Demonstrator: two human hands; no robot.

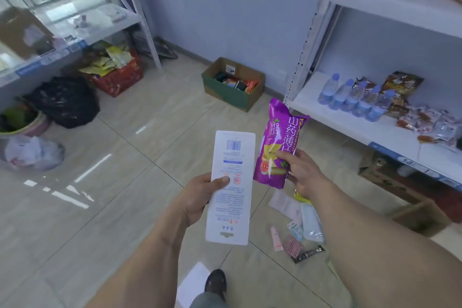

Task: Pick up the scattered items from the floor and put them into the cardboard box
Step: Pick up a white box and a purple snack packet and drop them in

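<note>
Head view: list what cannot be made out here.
- Cardboard box contents: too small and far to identify.
- White card print: too small to read.
- Yellow item under the right hand: mostly hidden by the wrist.
- Left shelf items: blurred.

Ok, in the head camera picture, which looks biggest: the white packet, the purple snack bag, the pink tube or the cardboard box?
1. White packet
2. Purple snack bag
3. Cardboard box
4. Pink tube

The box sits farther away, so it only looks smaller than the held packets.
</note>
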